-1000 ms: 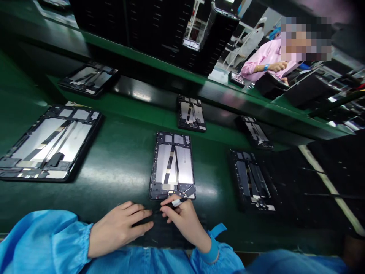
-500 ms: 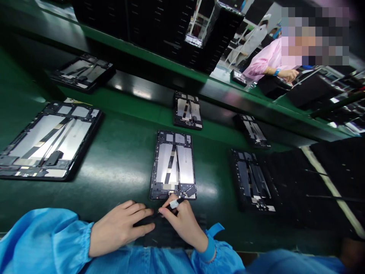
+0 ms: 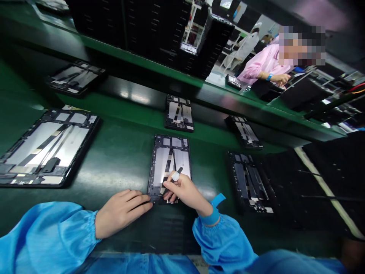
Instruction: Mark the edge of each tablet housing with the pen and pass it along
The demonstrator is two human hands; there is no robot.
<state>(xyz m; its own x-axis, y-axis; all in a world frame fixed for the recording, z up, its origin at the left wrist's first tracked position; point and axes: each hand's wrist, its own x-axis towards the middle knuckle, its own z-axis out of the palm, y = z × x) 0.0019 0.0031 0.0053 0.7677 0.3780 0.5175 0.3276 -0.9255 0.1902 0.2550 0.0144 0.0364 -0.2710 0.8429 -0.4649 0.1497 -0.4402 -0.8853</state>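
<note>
An opened tablet frame (image 3: 169,161) with silver panels lies on the green belt straight ahead. My right hand (image 3: 184,192) grips a thin black pen-like tool (image 3: 174,177) with a white band. Its lower end is hidden by my fingers over the frame's near edge. My left hand (image 3: 121,211) rests flat on the dark mat (image 3: 168,228), fingertips touching the frame's near left corner. Both arms wear blue sleeves.
A larger tablet frame (image 3: 42,146) lies at left, another (image 3: 249,182) at right, and more (image 3: 179,113) on the far belt. Black tray stacks (image 3: 148,26) stand behind. A person in pink (image 3: 261,68) works at the far right.
My right hand moved forward from the mat onto the near end of the frame, swinging the tool upright. The left hand slid forward slightly to the frame's corner.
</note>
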